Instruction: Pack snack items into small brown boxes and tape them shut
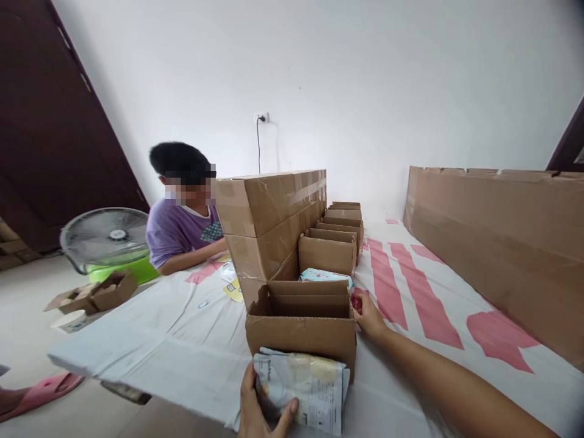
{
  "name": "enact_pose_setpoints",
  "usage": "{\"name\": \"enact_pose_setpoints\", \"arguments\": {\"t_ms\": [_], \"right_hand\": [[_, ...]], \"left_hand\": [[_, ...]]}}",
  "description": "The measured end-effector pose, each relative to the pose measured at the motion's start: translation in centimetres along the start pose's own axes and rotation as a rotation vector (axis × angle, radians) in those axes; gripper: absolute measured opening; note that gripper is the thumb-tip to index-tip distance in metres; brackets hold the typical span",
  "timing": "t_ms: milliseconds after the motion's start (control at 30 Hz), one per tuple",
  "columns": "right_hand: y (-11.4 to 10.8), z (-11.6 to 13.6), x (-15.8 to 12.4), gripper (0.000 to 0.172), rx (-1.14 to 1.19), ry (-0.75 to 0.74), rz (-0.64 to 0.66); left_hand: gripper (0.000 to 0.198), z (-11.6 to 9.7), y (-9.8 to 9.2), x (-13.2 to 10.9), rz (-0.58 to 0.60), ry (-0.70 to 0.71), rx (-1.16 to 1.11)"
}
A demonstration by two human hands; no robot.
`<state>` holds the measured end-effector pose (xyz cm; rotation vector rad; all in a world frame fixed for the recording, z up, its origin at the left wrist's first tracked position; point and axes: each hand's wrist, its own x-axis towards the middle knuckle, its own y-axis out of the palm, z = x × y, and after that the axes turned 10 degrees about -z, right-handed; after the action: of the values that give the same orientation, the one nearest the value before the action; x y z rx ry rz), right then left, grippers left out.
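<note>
Closest, the left hand (255, 413) grips a white pouch (303, 389). Right hand (367, 316) touches the open box (301, 334), grip unclear.

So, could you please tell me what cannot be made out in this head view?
All in the head view:
- Inside of the open box: hidden by its front wall.
- Print on the pouch in the left hand: too small to read.
- Fingertips of the right hand and the red thing by them: partly hidden by the box corner.
- Hands of the co-worker: behind the stacked boxes.
</note>
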<state>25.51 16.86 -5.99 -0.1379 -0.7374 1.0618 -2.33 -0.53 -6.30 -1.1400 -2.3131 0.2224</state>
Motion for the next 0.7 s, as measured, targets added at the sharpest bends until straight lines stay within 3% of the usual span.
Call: {"name": "enact_pose_setpoints", "arguments": {"t_ms": [167,500,700], "right_hand": [[-0.9,0.3,-1.5,0.027,0.001,-0.112,0.061],[-0.9,0.5,-1.4,0.037,-0.018,-0.152,0.029],[-0.7,0.4,-1.3,0.034,-0.014,-0.161,0.026]], "left_hand": [[0.081,-1.2,0.9,1.1,-0.001,-0.056,-0.046],[0.079,-3.8,5.6,6.9,0.04,-0.139,-0.126],[0.08,-3.8,5.6,7.2,0.083,-0.186,-0.2]]}}
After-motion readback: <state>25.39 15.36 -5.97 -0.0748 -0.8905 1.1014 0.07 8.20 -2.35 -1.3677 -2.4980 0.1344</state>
